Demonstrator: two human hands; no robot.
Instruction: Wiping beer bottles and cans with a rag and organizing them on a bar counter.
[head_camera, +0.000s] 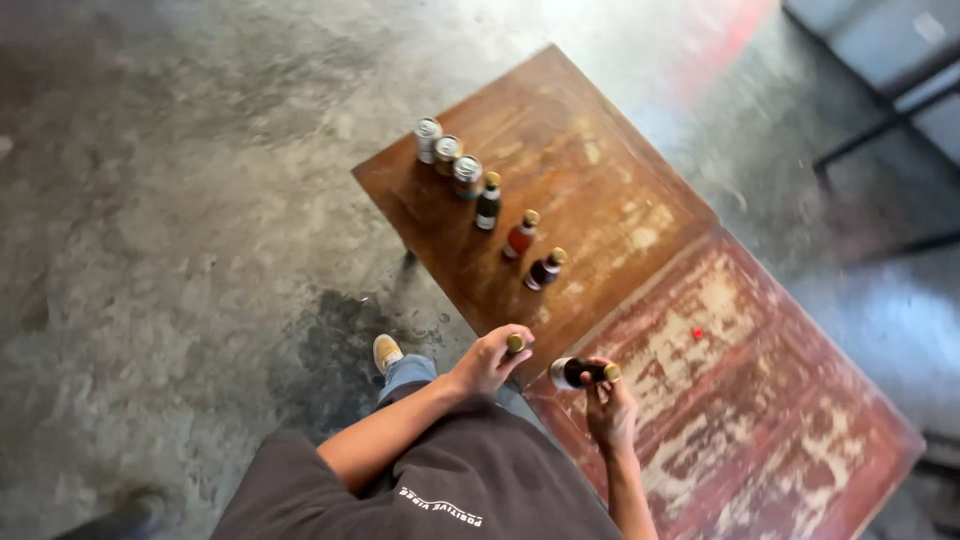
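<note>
Gold-capped bottles in both hands: left (490, 362), right (608, 405) (sideways).

Worn wooden table (600, 200) showing reddish-brown with pale tan scuffed patches; adjoining table (760, 400) showing deeper red with cream flaking streaks and one small red dot (697, 333); three cans (447, 152) gleaming silver on top; three standing bottles wearing gold caps, the first (488, 203) appearing black, the second (520, 237) red-orange, the third (545, 270) dark brown; bottle in the right hand (583, 372) appearing dark with a gold cap; shirt (470, 490) showing dark brown with small white lettering; jeans (408, 372) showing faded blue; shoe (386, 351) showing tan; floor (180, 250) showing mottled grey.
</note>
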